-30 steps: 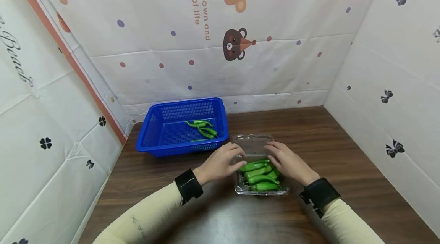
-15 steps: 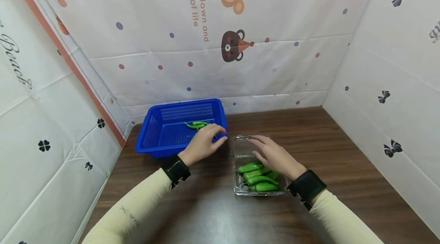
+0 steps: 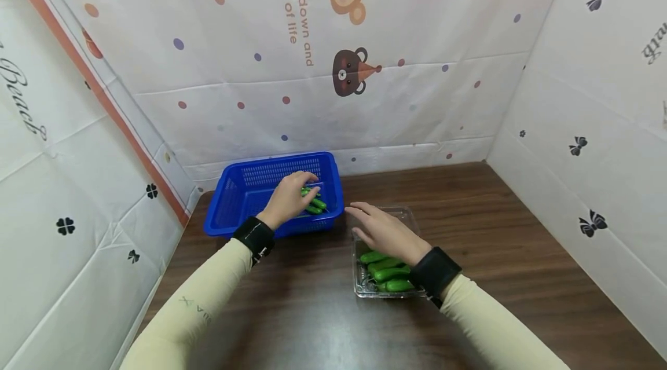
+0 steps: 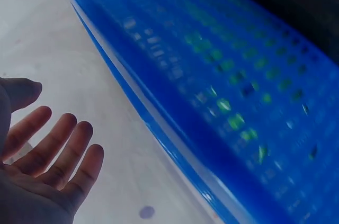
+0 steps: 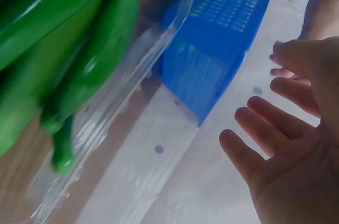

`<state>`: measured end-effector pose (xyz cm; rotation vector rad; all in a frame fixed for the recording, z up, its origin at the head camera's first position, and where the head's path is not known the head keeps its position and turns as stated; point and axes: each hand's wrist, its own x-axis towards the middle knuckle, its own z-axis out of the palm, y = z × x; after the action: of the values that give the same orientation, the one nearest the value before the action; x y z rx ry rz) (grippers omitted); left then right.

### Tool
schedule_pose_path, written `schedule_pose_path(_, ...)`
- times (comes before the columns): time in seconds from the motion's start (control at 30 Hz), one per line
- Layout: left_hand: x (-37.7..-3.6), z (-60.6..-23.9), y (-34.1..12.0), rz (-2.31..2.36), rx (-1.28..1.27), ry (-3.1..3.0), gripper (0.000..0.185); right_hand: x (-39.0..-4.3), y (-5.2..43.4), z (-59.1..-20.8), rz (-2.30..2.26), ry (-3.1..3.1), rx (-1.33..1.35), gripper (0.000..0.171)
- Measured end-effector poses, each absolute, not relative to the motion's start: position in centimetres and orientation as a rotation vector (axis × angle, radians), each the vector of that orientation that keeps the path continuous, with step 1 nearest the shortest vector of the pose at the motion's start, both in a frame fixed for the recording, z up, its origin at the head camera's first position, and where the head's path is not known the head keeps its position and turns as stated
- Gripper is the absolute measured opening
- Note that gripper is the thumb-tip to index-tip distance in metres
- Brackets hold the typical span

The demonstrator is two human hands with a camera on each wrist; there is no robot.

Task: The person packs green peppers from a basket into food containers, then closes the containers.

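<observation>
My left hand [image 3: 288, 199] hung over the blue basket [image 3: 234, 196], fingers spread and relaxed just above the peppers [image 3: 314, 205] inside. My right hand [image 3: 383, 231] hovered flat and empty above the clear box [image 3: 362, 286] of peppers beside the basket.

The basket [image 3: 245, 208] sat at the back left of the table [image 3: 510, 231], against the wall. Peppers [image 3: 315, 205] lay in it, under the left hand [image 3: 288, 199]. Right of it and nearer stood the clear tray [image 3: 365, 289], more peppers [image 3: 388, 273] inside, the right hand [image 3: 383, 231] over its far end.
</observation>
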<state>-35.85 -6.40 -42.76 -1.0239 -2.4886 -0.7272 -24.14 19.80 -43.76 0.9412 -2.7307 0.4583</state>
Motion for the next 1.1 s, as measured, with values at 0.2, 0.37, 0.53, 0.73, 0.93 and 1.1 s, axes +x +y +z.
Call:
schedule_pose_path(0.2,-37.7,-42.4,-7.7,-0.669,-0.931,-2.605,0.026,-24.4,18.2,-43.8,0.421,-2.716,1.007,0.053)
schedule_pose_path(0.37,-39.2,-42.1,-8.4,-0.605,-0.883,-2.711,0.029,-24.4,17.6,-44.1,0.404,-2.718,1.017,0.053)
schedule_pose_path(0.53,-40.6,-42.1,-8.8,-0.525,-0.834,-2.809,0.034,-24.6,17.2,-44.4,0.408,-2.747,0.995,0.054)
schedule_pose_path(0.73,-41.9,-42.0,-8.7,-0.422,-0.808,-2.885,0.037,-24.7,17.2,-44.6,0.394,-2.78,0.981,0.053)
schedule_pose_path(0.93,-43.5,-41.6,-7.7,-0.313,-0.838,-2.928,0.039,-24.5,17.3,-44.7,0.38,-2.803,0.96,0.053)
schedule_pose_path(1.1,-44.6,-42.4,-7.5,-0.213,-0.849,-3.004,0.04,-24.3,16.9,-44.9,0.372,-2.826,0.971,0.053)
